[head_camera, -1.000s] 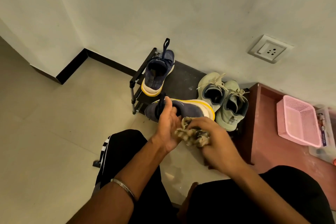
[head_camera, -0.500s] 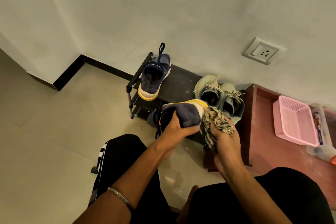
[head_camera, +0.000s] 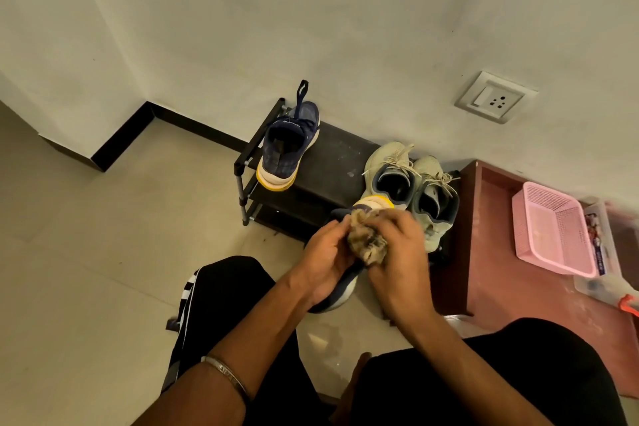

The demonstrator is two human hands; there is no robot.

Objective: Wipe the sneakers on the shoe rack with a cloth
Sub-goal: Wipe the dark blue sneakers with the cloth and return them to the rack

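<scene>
No text, brand or number can be read anywhere. The clear plastic box (head_camera: pixel 600 242) beside the pink plastic mesh basket (head_camera: pixel 553 228) holds items with printed labels, but the print is too small and blurred to read.

My left hand (head_camera: pixel 323 261) and right hand (head_camera: pixel 397 252) cover most of the navy sneaker (head_camera: pixel 340 294), leaving only its heel and a strip of sole showing. The cloth (head_camera: pixel 367 245) bunches blurred between my fingers, and the clear box (head_camera: pixel 603 252) behind the pink basket (head_camera: pixel 553 228) is smeared, its contents unreadable.
</scene>
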